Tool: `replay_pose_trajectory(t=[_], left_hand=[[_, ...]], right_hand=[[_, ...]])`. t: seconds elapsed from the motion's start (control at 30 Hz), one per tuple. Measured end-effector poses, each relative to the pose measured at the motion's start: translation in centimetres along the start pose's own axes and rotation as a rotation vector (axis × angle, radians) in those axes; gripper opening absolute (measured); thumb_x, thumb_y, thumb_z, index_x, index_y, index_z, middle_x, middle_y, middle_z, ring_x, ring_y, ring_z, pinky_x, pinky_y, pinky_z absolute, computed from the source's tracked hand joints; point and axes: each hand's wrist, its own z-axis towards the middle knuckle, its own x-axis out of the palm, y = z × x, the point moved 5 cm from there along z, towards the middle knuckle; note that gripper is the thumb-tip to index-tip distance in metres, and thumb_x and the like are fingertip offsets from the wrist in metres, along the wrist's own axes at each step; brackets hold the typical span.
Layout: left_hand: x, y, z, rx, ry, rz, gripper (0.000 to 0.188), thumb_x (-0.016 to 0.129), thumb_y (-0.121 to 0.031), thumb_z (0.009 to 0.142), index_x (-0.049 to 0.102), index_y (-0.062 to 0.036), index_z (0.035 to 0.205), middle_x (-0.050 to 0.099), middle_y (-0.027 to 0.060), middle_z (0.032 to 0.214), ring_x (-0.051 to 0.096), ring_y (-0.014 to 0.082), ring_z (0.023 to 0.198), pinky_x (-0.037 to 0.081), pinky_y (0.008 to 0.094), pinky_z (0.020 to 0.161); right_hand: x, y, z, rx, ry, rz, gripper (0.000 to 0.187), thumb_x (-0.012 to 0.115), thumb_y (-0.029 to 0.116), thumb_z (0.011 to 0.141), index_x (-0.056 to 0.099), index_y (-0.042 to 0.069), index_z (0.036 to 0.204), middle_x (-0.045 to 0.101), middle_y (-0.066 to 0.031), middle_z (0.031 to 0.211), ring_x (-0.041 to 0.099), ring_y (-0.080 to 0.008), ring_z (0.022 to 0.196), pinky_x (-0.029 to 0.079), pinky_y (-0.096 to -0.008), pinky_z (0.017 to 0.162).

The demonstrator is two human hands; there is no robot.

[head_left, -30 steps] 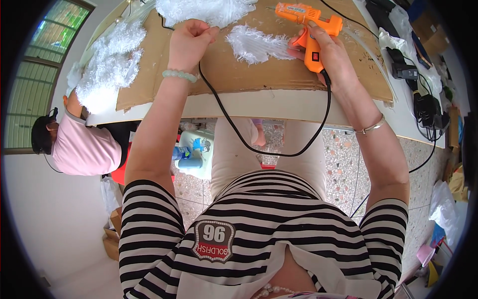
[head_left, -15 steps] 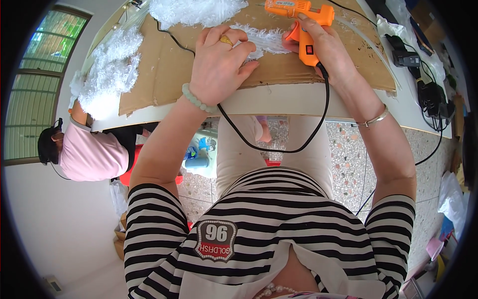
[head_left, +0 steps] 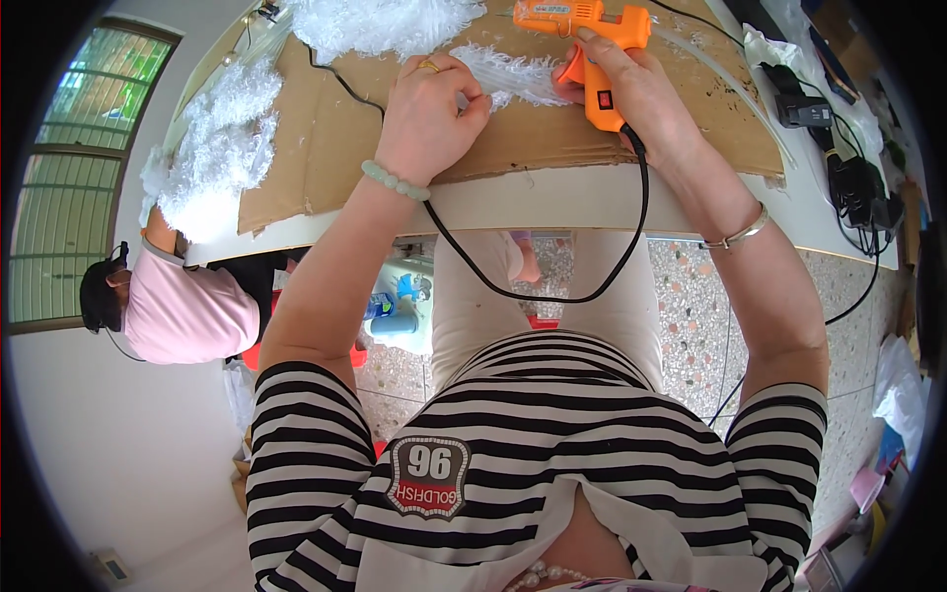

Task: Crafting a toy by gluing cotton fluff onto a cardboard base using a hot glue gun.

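Fringe strip (head_left: 521, 79), white and shaggy, lies on cardboard (head_left: 326, 143) atop our bench (head_left: 552, 197), between our hands. Half a second ago our left hand (head_left: 431, 118) spread over part of it; now those fingers curl at its left end, baring its middle, though we cannot tell whether they pinch. Our right hand (head_left: 648, 99) grips the orange glue gun (head_left: 600, 97).

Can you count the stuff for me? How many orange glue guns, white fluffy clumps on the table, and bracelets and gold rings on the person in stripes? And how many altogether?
Orange glue gun: 1
White fluffy clumps, left, far and middle: 3
Bracelets, beaded and metal: 2
Gold ring: 1
Total: 7
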Motion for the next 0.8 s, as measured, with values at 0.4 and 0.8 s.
replay_pose_trajectory(t=[0.4,0.8], left_hand=[[0.6,4.0,1.9,-0.347,-0.12,-0.142,0.018,0.068,-0.014,0.069,0.063,-0.0066,0.085,0.064,0.0082,0.081,0.057,0.0266,0.081,0.048,0.0367,0.07],[-1.6,-2.9,-1.6,0.219,-0.053,0.041,0.016,0.066,-0.017,0.079,0.063,-0.0088,0.092,0.064,0.0056,0.074,0.058,0.0269,0.083,0.045,0.0378,0.078]], right_hand=[[0.4,0.5,-0.5,-0.007,-0.006,-0.019,0.037,0.053,0.038,0.092,0.059,0.003,0.101,0.063,-0.0035,0.084,0.059,-0.0081,0.074,0.047,-0.0218,0.065],[0.5,0.7,-0.6,0.003,0.022,-0.042,0.038,0.053,0.039,0.092,0.059,0.004,0.103,0.063,-0.0021,0.085,0.058,-0.0067,0.075,0.046,-0.0209,0.065]])
